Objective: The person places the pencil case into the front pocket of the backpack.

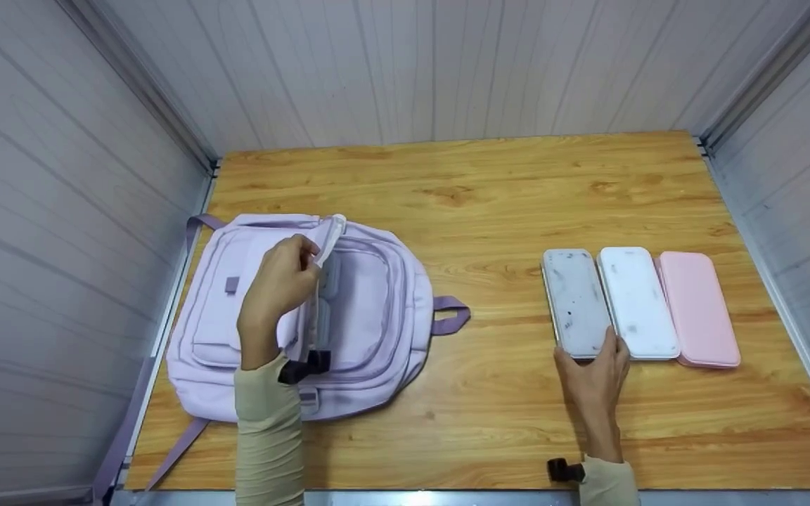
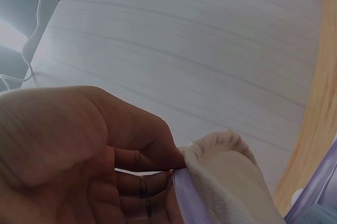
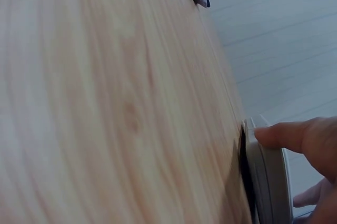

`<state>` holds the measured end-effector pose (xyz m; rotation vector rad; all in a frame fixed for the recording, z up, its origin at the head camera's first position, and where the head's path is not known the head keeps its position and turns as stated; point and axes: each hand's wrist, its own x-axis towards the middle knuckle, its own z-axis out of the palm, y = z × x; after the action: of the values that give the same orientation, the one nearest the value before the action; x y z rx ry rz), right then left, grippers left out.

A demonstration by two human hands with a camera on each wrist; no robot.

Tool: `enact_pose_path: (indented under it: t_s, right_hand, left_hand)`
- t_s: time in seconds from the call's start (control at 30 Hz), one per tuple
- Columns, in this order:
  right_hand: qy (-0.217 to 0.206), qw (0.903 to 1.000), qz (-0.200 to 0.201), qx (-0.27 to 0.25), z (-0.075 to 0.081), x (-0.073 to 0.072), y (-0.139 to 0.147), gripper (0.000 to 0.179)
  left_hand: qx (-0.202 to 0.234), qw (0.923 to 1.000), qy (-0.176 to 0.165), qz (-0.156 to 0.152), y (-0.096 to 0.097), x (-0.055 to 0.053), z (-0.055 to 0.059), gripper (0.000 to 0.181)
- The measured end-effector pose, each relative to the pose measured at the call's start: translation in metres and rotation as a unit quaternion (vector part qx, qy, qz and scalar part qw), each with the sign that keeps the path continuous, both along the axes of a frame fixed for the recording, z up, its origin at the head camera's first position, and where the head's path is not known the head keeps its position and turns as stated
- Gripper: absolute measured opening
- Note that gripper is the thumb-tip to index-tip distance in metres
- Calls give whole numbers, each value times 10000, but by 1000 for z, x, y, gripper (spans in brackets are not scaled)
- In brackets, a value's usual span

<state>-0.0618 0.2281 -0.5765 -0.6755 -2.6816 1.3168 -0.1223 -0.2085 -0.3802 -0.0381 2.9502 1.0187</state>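
A lilac backpack point(image 1: 405, 316) lies on the table with its zipped compartment open. My left hand point(image 1: 278, 281) pinches the edge of the opening flap point(image 1: 331, 235) between thumb and fingers and lifts it. In the left wrist view, the thumb and fingers of this hand point(image 2: 131, 134) meet on the flap's pale, zip-lined edge point(image 2: 221, 155). Inside the opening, grey-blue items point(image 1: 328, 281) show, partly hidden by the flap. My right hand point(image 1: 595, 379) grips the near end of a grey pencil case point(image 1: 577, 295), thumb on its left side and fingers on its right.
Right of the grey case lie a white pencil case point(image 1: 637, 302) and a pink one point(image 1: 700, 309), side by side. The backpack's top loop point(image 1: 451, 315) points toward the cases. A strap point(image 1: 180, 450) trails to the table's front edge. Panels point(image 1: 405, 70) enclose the wooden table point(image 1: 489, 422).
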Motion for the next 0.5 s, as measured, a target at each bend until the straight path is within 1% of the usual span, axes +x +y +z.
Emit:
enact_pose_path:
  t_s: [0.17, 0.3, 0.5]
  right_hand:
    - [251, 9997, -44, -66, 2, 0, 1, 98]
    - [364, 9993, -49, -75, 3, 1, 2, 98]
    - [606, 9980, 4, -160, 2, 1, 3, 96]
  left_hand:
    - [-1, 10000, 54, -10, 0, -1, 0, 25]
    - [7, 10000, 88, -12, 0, -1, 0, 24]
    - [21, 10000, 53, -23, 0, 0, -1, 24]
